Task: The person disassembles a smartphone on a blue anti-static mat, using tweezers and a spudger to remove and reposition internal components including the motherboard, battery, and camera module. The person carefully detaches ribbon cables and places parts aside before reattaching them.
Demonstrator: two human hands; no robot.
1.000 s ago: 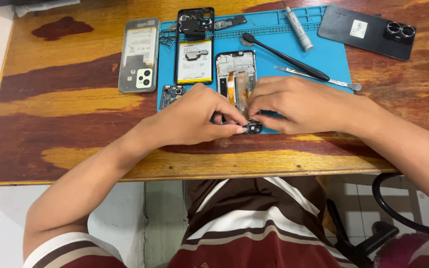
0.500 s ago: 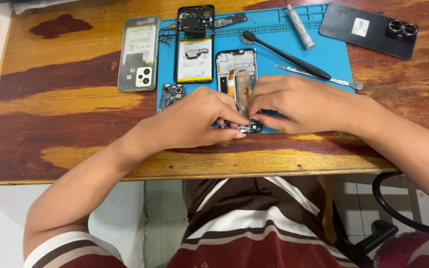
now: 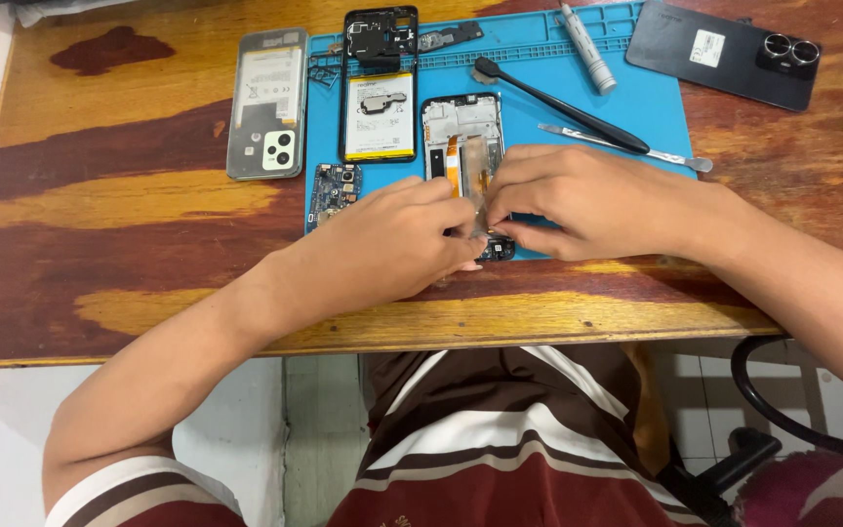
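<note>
Head view: hands (image 3: 485,220) on opened phone (image 3: 462,146).

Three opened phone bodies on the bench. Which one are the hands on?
The open black phone frame with the orange flex cable, rightmost on the blue mat. Left hand and right hand meet at its lower end; the others lie untouched.

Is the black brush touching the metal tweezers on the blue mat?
Apart. The head view shows blue mat between the black brush and the metal tweezers.
</note>
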